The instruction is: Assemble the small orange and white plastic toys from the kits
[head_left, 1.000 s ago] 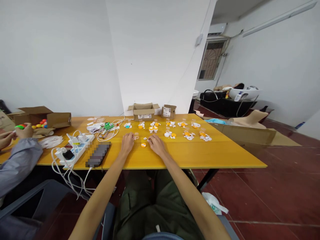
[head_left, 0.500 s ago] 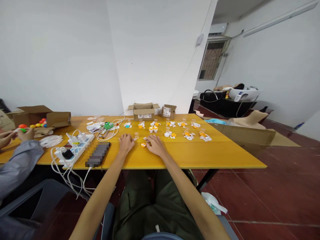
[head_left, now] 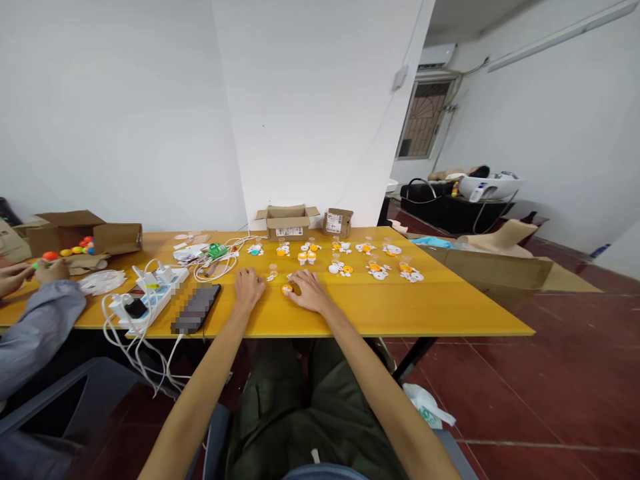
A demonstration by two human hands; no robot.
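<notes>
My left hand [head_left: 249, 287] rests on the yellow table [head_left: 400, 310], its fingers stretched forward and slightly bent, with nothing in them. Close to its fingertips lie small clear plastic cups [head_left: 273, 270] and little white pieces. My right hand [head_left: 309, 291] reaches in from the right, thumb and fingertips on a small orange-and-white round piece [head_left: 287, 290] that looks slightly tilted. A few tiny pieces beyond that hand are partly covered by its fingers. Farther back stands a pair of orange-topped white pieces [head_left: 307, 257].
Several piles of white and orange parts [head_left: 379, 271] lie farther back, before an open cardboard box [head_left: 289, 223] and a smaller box [head_left: 337, 222]. At left are a phone [head_left: 196, 309], a power strip [head_left: 155, 300] with cables, and another person's hand [head_left: 53, 271] near coloured balls.
My right hand has shifted slightly left and nearer, onto the orange-and-white round piece, which now looks tilted. My left hand has moved a little left, away from the clear cups.
</notes>
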